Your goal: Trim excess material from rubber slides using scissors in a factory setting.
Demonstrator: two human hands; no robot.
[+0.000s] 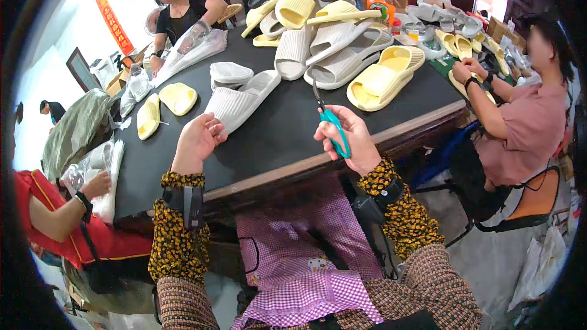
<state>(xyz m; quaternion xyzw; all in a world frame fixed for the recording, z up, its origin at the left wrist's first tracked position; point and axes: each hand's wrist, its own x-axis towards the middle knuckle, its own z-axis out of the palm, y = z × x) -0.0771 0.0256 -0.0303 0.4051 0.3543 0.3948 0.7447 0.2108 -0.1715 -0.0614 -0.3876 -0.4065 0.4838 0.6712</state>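
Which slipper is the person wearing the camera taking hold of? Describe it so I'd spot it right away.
Start at the black table and find the big heap of slippers at its far side. Nearer than the heap, toward the front left, one white ribbed slipper lies alone, its near end touched by the left hand. The two slippers to its left are pale yellow.

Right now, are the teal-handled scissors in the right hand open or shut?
Shut, as far as shows: the teal-handled scissors show one thin dark blade line pointing up from the right hand, with no visible gap. The tip is small.
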